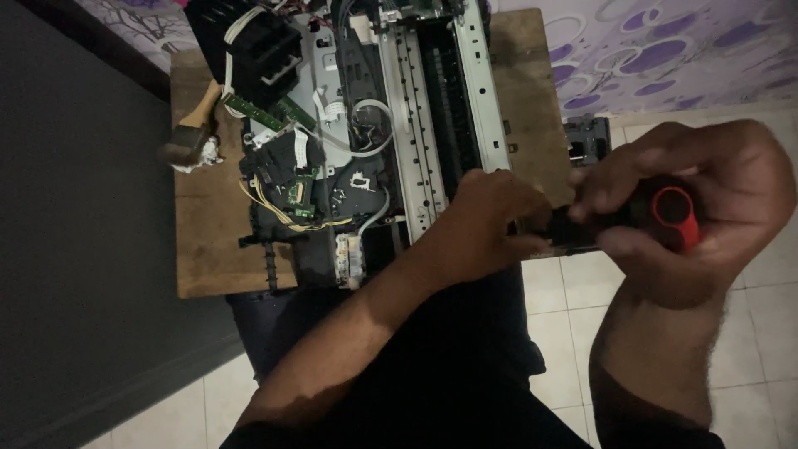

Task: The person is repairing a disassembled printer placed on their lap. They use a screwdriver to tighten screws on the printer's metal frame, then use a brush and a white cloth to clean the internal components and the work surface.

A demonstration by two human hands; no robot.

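A small wooden table (204,249) stands on a pale tiled floor (752,333), beside a dark wall (75,249). An opened printer (374,125) covers most of it; a paintbrush (193,133) lies at its left edge. Off the table's right edge, the right hand (677,212) is wrapped around a red-and-black screwdriver (665,218). The left hand (490,224) pinches its black front end.
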